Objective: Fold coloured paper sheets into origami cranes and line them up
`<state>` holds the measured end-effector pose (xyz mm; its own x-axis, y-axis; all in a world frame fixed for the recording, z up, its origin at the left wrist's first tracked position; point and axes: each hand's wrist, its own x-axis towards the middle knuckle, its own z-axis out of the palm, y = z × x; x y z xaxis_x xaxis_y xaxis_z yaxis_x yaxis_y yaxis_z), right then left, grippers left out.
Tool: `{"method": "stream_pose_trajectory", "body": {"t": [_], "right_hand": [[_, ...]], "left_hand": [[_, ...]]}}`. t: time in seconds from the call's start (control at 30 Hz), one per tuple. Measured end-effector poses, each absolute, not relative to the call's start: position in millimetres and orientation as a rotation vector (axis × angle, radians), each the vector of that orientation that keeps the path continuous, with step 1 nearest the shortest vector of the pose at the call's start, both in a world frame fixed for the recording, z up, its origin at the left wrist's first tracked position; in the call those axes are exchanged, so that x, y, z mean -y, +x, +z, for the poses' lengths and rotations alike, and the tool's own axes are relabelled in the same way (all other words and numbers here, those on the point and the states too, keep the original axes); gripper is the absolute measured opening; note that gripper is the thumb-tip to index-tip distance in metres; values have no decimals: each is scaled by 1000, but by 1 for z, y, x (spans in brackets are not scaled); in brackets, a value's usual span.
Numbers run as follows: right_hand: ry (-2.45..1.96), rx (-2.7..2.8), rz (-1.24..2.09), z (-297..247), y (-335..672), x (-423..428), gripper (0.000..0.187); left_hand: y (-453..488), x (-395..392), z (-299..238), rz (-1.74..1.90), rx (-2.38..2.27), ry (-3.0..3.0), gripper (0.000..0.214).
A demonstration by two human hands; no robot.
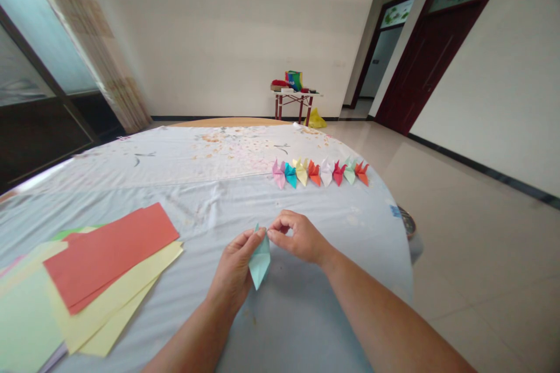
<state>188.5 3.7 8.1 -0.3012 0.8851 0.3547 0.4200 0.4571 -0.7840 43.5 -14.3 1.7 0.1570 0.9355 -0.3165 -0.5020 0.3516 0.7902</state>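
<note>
A small, partly folded piece of light blue paper [259,262] is held upright just above the table, near its front middle. My left hand [235,271] grips it from the left, fingers closed on its upper edge. My right hand [296,237] pinches the paper's top tip from the right with thumb and forefinger. Beyond the hands, a row of several folded paper cranes [321,172] in pink, teal, yellow, orange, white, red and green stands near the table's right edge.
A round table under a pale printed cloth [196,180] fills the view. At the front left lies a stack of red, yellow and green paper sheets [94,271]. A small red-legged side table [294,99] with bags stands by the far wall. Dark doors [431,49] are on the right.
</note>
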Motion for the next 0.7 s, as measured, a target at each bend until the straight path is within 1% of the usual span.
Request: {"method": "stream_pose_trajectory", "body": {"t": [0.17, 0.37, 0.6, 0.7], "right_hand": [[-1095, 1871, 789, 6, 188, -5, 6], [-1090, 1888, 771, 4, 187, -5, 4], [-1141, 1867, 791, 8, 189, -6, 16], [-1158, 1851, 822, 7, 188, -7, 15]], "left_hand": [[45, 16, 3, 1117, -929, 583, 27], [44, 14, 2, 1083, -950, 608, 28], [42, 13, 1, 1084, -977, 605, 27], [42, 13, 1, 1078, -965, 610, 28]]}}
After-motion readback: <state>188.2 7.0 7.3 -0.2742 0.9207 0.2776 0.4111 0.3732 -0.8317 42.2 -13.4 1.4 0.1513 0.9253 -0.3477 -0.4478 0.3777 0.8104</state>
